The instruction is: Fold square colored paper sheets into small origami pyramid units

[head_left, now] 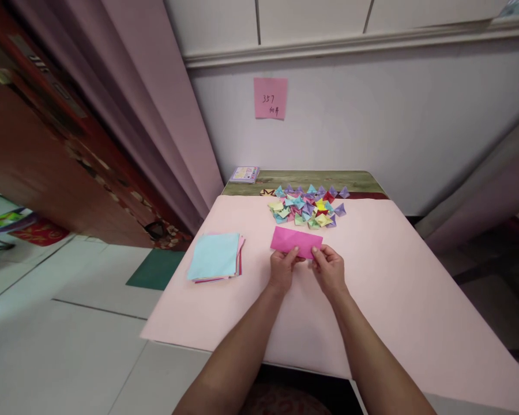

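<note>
A magenta sheet of paper [294,240], folded into a long rectangle, lies on the pale pink table cover [384,276]. My left hand [282,269] pinches its near edge at the left. My right hand [328,269] pinches the same edge at the right. Both hands are closed on the paper, thumbs on top. Just beyond the sheet lies a pile of several small folded paper shapes [308,206] in blue, purple, yellow, green and red.
A stack of square coloured papers [216,257], light blue on top, lies at the left of the table. A pack of paper [244,173] sits at the far left corner. A pink note [270,98] is stuck on the wall. Floor drops off left.
</note>
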The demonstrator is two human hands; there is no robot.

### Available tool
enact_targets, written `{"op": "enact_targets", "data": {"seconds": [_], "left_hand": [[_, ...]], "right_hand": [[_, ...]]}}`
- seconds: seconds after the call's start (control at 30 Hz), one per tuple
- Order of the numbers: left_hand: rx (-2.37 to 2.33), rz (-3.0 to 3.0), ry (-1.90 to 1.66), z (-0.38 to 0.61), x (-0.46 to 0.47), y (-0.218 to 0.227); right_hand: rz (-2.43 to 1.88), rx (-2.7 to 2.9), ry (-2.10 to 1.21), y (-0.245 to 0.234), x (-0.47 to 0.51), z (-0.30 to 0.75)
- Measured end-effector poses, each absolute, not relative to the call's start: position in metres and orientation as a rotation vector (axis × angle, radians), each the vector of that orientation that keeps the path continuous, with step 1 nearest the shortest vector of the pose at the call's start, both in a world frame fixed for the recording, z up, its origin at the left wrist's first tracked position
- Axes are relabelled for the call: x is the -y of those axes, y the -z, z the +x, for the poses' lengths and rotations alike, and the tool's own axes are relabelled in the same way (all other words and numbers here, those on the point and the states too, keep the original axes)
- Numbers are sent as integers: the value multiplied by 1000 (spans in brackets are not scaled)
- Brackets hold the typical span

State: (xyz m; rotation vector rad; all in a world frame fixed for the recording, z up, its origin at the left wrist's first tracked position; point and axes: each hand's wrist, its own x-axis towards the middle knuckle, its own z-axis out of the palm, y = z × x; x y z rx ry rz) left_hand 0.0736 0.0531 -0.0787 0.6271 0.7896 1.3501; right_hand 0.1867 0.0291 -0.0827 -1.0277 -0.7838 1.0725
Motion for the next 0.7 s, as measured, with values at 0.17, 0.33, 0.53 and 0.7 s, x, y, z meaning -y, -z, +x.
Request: {"op": "enact_targets", "data": {"seconds": [0.17, 0.33, 0.53, 0.7], "left_hand": [[-773, 625, -1367, 74, -52, 80], [-748, 619, -1335, 71, -55, 79], [-812, 777, -1292, 68, -54, 81], [-918, 926, -1154, 68, -45, 73]], "right_hand": [[-1052, 793, -1091, 79, -27, 187], [-1120, 778, -951, 82, -30, 193], [-1151, 801, -868, 90, -31, 204], [-1091, 790, -993, 88, -27, 209]]}}
